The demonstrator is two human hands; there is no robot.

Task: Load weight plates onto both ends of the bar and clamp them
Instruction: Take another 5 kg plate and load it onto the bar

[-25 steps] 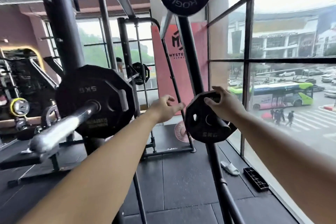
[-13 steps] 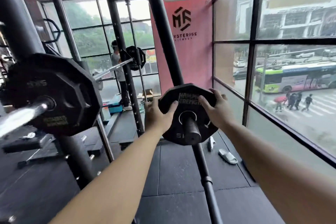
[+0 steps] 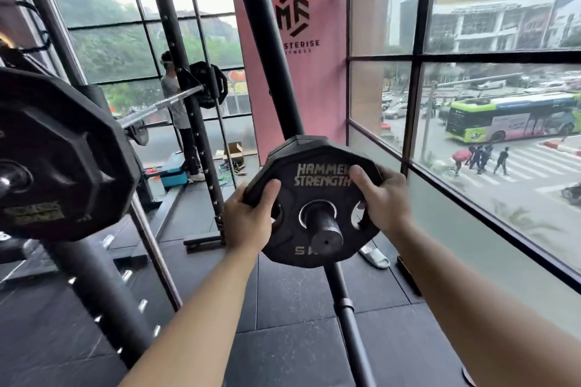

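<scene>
A black 5 kg Hammer Strength plate [image 3: 314, 185] sits on a short storage peg [image 3: 325, 231] of the slanted rack post. My left hand [image 3: 248, 217] grips its left rim, thumb on the face. My right hand [image 3: 382, 198] grips its right rim, fingers over the top edge. At the far left, a larger black plate [image 3: 59, 154] is loaded on the bar's sleeve [image 3: 9, 181], whose end sticks out of the plate's hub.
The slanted black rack post [image 3: 345, 308] runs down in front of me. A perforated rack upright [image 3: 91, 286] stands at lower left. Large windows [image 3: 471, 104] close off the right. Another person [image 3: 176, 104] stands at a farther rack. A white slipper [image 3: 374, 256] lies on the floor.
My left hand has come onto the small plate's left rim, joining the right. The view has swung right and closer, so the plate on the peg now faces me.
</scene>
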